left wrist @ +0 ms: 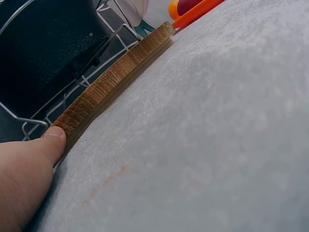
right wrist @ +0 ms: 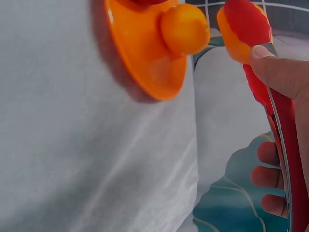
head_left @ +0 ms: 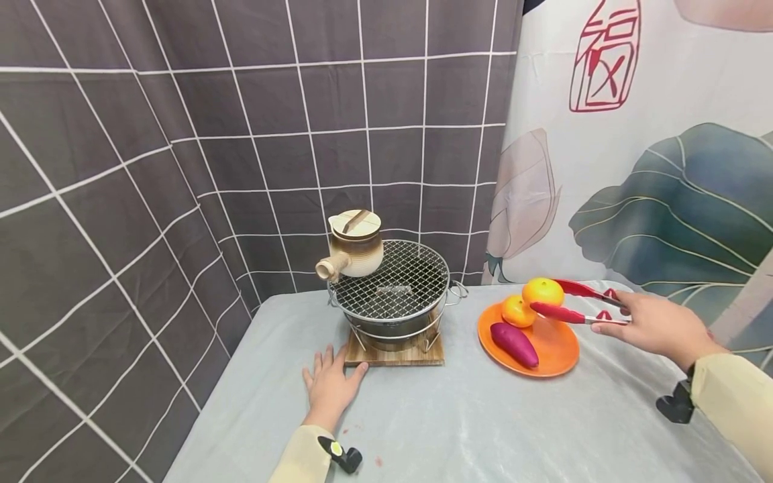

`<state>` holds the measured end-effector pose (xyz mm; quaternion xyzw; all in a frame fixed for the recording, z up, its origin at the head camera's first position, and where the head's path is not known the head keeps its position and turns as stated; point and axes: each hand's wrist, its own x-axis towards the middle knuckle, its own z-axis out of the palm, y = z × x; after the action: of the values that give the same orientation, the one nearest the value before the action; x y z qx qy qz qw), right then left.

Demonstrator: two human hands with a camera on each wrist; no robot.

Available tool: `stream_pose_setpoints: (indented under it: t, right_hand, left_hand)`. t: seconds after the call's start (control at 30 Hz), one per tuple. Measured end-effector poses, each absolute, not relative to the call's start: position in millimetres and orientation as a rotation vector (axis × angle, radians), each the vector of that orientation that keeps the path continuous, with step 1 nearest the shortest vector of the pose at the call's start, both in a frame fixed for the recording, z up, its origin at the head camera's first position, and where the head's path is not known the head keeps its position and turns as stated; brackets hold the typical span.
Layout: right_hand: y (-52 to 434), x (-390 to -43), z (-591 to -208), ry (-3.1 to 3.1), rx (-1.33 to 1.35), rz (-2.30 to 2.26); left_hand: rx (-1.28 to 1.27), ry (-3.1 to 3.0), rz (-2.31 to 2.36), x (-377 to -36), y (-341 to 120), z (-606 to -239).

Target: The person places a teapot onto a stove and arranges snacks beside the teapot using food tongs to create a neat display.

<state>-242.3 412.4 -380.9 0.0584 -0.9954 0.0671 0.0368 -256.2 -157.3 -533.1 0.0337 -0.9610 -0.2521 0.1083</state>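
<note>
My right hand (head_left: 661, 327) grips a pair of red-tipped tongs (head_left: 558, 312). Between the tong tips is a mandarin (head_left: 543, 290), lifted over an orange plate (head_left: 561, 357). On that plate lie a second mandarin (head_left: 516, 312) and a purple sweet potato (head_left: 514, 344). In the right wrist view, the thumb lies along one tong arm and the fingers curl round the other side. My left hand (head_left: 331, 390) rests on the table with fingers spread. Its thumb touches the front left edge of a wooden board (left wrist: 111, 84) under the stove.
A round stove with a wire mesh grill (head_left: 401, 288) stands in a wire frame on the board. A clay teapot (head_left: 357, 253) with a side handle and lid sits on the mesh's left part. Behind the grey-covered table (head_left: 459, 429) hang a dark checked curtain (head_left: 338, 161) and a printed cloth.
</note>
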Motion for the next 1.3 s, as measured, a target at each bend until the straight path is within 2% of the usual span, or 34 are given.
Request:
stream_pose_setpoints:
  t: [1.3]
  right_hand:
    - [347.4, -294.6, -339.0, -2.996, 0.199, 0.298]
  left_hand:
    - [0.106, -2.833, -0.741, -255.9, -156.8, -531.9]
